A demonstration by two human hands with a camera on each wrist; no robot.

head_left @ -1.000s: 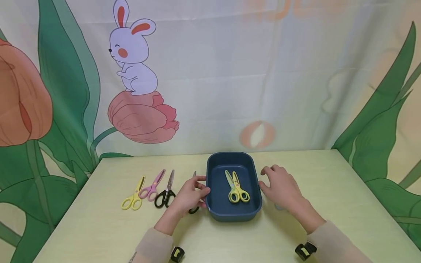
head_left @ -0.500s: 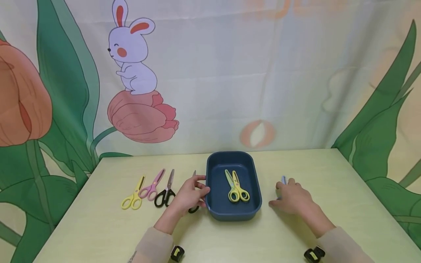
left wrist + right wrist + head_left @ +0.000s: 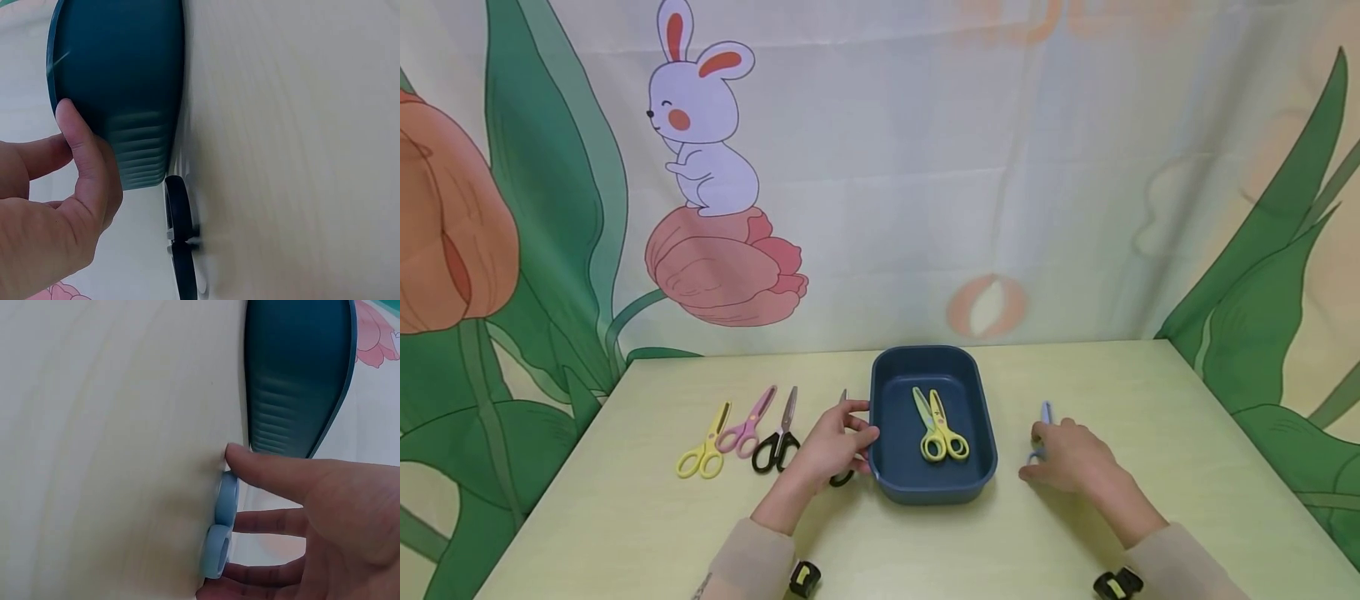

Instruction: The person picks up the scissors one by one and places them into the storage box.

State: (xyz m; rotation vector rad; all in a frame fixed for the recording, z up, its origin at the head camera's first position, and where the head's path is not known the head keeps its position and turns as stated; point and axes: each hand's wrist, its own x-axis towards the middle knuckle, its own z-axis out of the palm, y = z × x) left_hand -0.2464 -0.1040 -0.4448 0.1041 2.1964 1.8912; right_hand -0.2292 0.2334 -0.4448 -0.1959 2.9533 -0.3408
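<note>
A dark blue box (image 3: 887, 492) stands mid-table, with yellow scissors (image 3: 955, 437) and light green scissors (image 3: 920, 406) inside. My left hand (image 3: 829, 450) rests against its left side, thumb at the rim (image 3: 52, 72) and fingers along the outer wall. To the right of the box, my right hand (image 3: 1075, 457) holds light blue scissors (image 3: 1047, 410) lying on the table. Its thumb and fingers lie about the ring handles (image 3: 217, 551), and the palm hides much of the scissors in the head view. Black-handled scissors (image 3: 842, 479) lie partly hidden beneath the left hand.
Left of the box lie more black-handled scissors (image 3: 786, 433), pink scissors (image 3: 748, 433) and yellow scissors (image 3: 706, 450). A printed cloth (image 3: 865, 167) hangs behind the pale table (image 3: 625, 533).
My right hand has left the box's right side and moved right and down to the light blue scissors. The left hand and the box have stayed in place.
</note>
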